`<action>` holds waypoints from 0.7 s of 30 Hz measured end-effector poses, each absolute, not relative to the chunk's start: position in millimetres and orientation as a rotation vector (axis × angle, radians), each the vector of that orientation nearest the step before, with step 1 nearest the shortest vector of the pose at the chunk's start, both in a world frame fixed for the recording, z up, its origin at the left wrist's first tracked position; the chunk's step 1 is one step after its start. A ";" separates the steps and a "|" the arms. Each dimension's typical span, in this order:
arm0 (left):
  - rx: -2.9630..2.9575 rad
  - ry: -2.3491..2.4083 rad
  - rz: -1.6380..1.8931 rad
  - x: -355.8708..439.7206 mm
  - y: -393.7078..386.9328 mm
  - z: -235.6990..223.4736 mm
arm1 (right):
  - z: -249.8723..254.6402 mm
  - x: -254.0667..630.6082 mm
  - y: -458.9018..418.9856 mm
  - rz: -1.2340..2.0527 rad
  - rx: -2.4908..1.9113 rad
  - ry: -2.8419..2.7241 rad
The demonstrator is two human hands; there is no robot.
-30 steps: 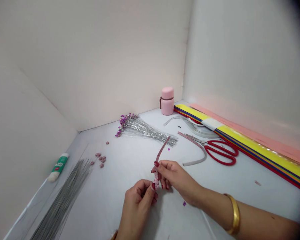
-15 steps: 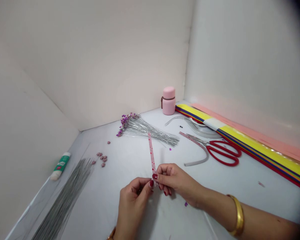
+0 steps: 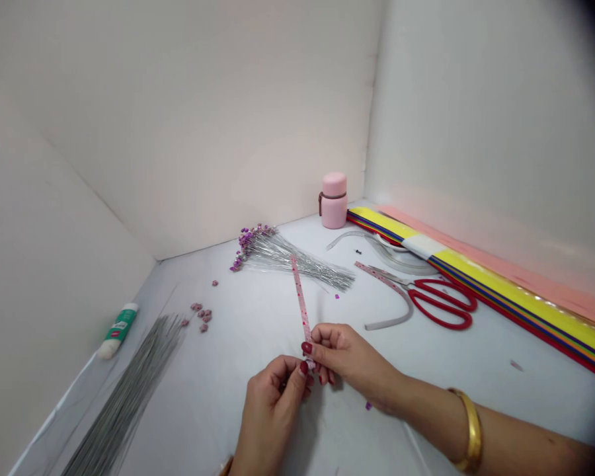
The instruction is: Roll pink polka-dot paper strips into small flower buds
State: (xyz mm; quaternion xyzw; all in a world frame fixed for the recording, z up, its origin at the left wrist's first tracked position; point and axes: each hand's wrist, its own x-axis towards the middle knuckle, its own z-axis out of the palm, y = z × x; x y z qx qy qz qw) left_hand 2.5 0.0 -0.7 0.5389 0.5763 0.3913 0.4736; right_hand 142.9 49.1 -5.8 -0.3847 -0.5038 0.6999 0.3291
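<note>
A narrow pink paper strip (image 3: 300, 291) with red dots rises from between my hands, its free end standing up in front of the wire stems. My right hand (image 3: 344, 354) pinches the strip low down between thumb and fingers. Touching it from the left, my left hand (image 3: 277, 396) is closed on the folded lower end of the same strip, a small pinkish bundle (image 3: 310, 363) at the fingertips. Part of the fold is hidden by the fingers. Several small folded pink pieces (image 3: 205, 313) lie to the left of my hands.
Red-handled scissors (image 3: 441, 301) and a curled strip (image 3: 396, 297) lie at right, beside stacked coloured paper (image 3: 500, 284). Behind stand purple-tipped wire stems (image 3: 297, 254) and a pink bottle (image 3: 334, 201). Bare wires (image 3: 123, 396) and a glue stick (image 3: 119, 329) lie at left.
My left hand has shifted slightly right and turned at the strip's lower end, where the folded bundle shows more. The strip's upper end leans a little further left.
</note>
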 end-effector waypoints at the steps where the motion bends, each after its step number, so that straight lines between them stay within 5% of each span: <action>1: 1.307 1.415 0.966 2.4 0.3 -0.7 | -6.1 143.3 49.0 1.820 -1.006 -1.318; 21: 1.001 1.360 0.981 -0.3 5.6 -4.5 | 2.5 143.1 46.4 1.661 -0.983 -1.354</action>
